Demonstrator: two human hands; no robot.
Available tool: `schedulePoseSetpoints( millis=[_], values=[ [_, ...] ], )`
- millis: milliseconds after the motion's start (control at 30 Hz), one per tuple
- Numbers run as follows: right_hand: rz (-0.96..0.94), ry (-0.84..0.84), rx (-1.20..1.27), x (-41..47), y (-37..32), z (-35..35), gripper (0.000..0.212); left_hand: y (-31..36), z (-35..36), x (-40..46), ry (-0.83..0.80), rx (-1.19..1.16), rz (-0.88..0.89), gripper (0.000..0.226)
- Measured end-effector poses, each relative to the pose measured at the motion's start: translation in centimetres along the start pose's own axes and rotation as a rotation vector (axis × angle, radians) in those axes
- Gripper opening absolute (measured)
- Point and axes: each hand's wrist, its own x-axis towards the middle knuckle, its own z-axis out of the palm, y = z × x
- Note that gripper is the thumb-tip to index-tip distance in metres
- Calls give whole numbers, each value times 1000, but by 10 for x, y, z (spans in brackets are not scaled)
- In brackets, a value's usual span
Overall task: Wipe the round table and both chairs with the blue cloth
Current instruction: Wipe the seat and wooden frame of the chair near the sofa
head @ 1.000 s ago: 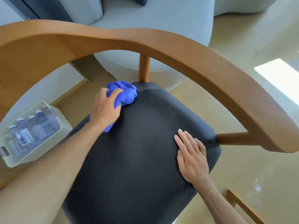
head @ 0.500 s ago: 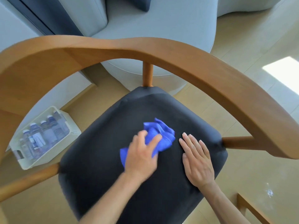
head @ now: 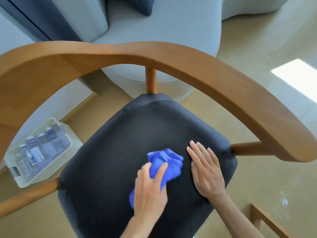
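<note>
A wooden chair [head: 214, 79] with a curved back rail and a black padded seat [head: 130, 143] fills the view. My left hand [head: 149, 191] grips a bunched blue cloth [head: 169, 162] and presses it onto the near right part of the seat. Just to the right of the cloth, my right hand [head: 205, 170] lies flat on the seat, fingers together and holding nothing. The round table is out of view.
A white plastic basket [head: 72, 143] with several bottles stands on the floor left of the chair. A grey sofa [head: 164, 28] is behind the chair. A piece of a wooden frame [head: 264, 219] shows at the lower right. The floor is beige tile.
My left hand has dragged the blue cloth from the seat's far left edge to its near right part, beside the right hand. The right hand has stayed flat on the seat.
</note>
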Motion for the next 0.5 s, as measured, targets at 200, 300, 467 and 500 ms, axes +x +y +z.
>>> schedulePoseSetpoints(
  millis=[200,300,467,500],
  values=[
    [21,-18,9,2,-4,-6,44,-37,-88,183,309,130,-151,30],
    [20,-24,15,4,-4,-8,44,-31,-89,214,254,195,-188,35],
    [10,-34,32,3,-2,-7,44,2,-53,180,287,242,-1,42],
    [6,-27,34,2,-2,-7,44,11,-45,171,261,215,20,42]
  ],
)
